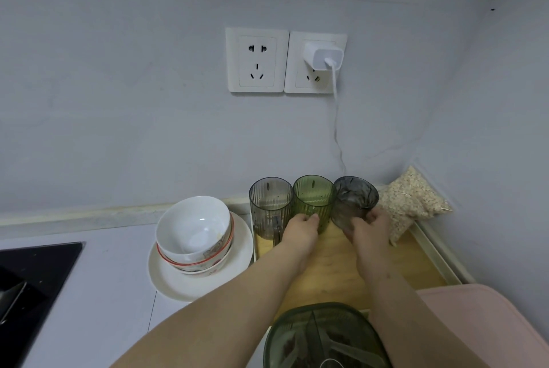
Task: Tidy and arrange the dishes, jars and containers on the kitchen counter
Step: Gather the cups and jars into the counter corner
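We see the left hand (301, 226) with its fingers curled round the lower part of a green ribbed cup (315, 200), gripping it. The right hand (370, 226) closes round the base of a dark grey glass (355, 200), which tilts slightly and touches the green cup's side. Both hands are over a wooden tray (416, 260) at the back of the counter, near the wall. Just left of the left hand's grip stands 1 grey ribbed cup (270, 204), upright and touching the green one, so the 3 vessels form a row. Further left of that grip, 2 stacked bowls (194, 231) sit on a white plate (237, 266). Just right of the right hand's grip, a bag of oats (413, 204) leans in the corner. Nearer to us than both grips lies a green lidded container (323, 338).
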`<action>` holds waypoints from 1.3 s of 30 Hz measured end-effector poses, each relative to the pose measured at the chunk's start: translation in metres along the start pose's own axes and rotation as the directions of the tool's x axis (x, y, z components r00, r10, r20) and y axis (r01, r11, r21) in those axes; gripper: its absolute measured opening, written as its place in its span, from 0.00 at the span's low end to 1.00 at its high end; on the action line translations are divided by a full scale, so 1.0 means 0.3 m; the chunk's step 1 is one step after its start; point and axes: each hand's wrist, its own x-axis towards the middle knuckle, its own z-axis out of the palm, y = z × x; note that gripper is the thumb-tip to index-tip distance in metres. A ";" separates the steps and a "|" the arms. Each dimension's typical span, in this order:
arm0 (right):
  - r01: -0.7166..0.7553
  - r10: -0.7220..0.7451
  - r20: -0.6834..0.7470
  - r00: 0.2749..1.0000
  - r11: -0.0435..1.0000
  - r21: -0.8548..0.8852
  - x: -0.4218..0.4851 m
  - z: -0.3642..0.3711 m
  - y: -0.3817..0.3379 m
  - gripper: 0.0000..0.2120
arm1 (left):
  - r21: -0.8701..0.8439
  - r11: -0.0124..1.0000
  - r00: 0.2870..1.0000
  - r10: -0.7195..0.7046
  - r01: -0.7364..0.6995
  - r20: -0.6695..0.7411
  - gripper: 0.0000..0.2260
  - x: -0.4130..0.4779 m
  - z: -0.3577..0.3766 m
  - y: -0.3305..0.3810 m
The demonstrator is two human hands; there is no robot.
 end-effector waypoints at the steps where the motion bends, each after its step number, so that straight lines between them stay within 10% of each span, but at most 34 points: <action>1: -0.023 0.023 0.012 1.000 0.999 0.026 0.003 -0.001 0.000 0.24 | 0.002 1.000 1.000 -0.001 0.001 -0.003 0.19 0.002 0.001 0.002; 20: -0.063 0.047 0.175 0.983 0.995 0.084 -0.005 -0.018 -0.016 0.32 | 0.080 0.996 1.000 0.027 -0.026 -0.015 0.20 -0.018 -0.003 0.005; 39: 0.009 -0.013 0.079 0.997 0.999 0.053 -0.312 -0.049 -0.163 0.21 | -0.207 0.978 0.999 0.036 -0.041 -0.030 0.18 -0.238 -0.106 0.052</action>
